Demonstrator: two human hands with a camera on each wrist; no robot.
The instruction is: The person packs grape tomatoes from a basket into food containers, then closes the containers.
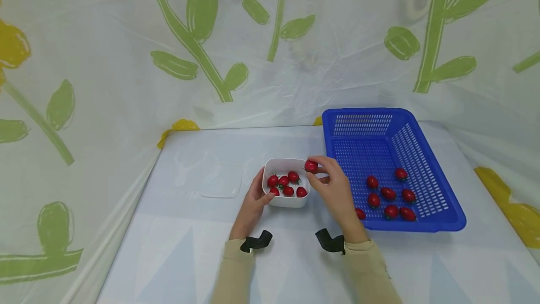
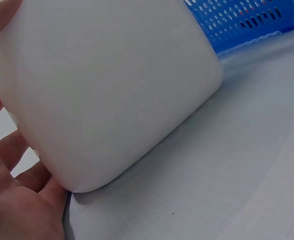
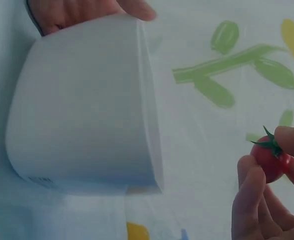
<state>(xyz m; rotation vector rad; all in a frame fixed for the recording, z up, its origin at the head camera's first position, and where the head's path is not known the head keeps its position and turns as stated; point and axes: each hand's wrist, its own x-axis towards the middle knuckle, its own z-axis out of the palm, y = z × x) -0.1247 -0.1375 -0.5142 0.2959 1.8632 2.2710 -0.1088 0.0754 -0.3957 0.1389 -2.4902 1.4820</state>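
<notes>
A white square container (image 1: 291, 202) stands on the table with several red cherry tomatoes (image 1: 283, 181) inside. My left hand (image 1: 252, 201) holds it by its left side, thumb at the near-left rim; the container's plain wall (image 2: 107, 90) fills much of the left wrist view. Over the container's right rim, my right hand (image 1: 336, 191) pinches a single cherry tomato (image 1: 311, 166) between thumb and fingers. The right wrist view shows that tomato (image 3: 267, 161) with its green stem cap, apart from the container.
To the right lies a blue perforated basket (image 1: 358, 154), with several more cherry tomatoes (image 1: 388, 193) toward its near side. A clear flat lid-like piece (image 1: 221, 187) rests left of the container. Behind the table hangs a flower-patterned sheet (image 1: 337, 74).
</notes>
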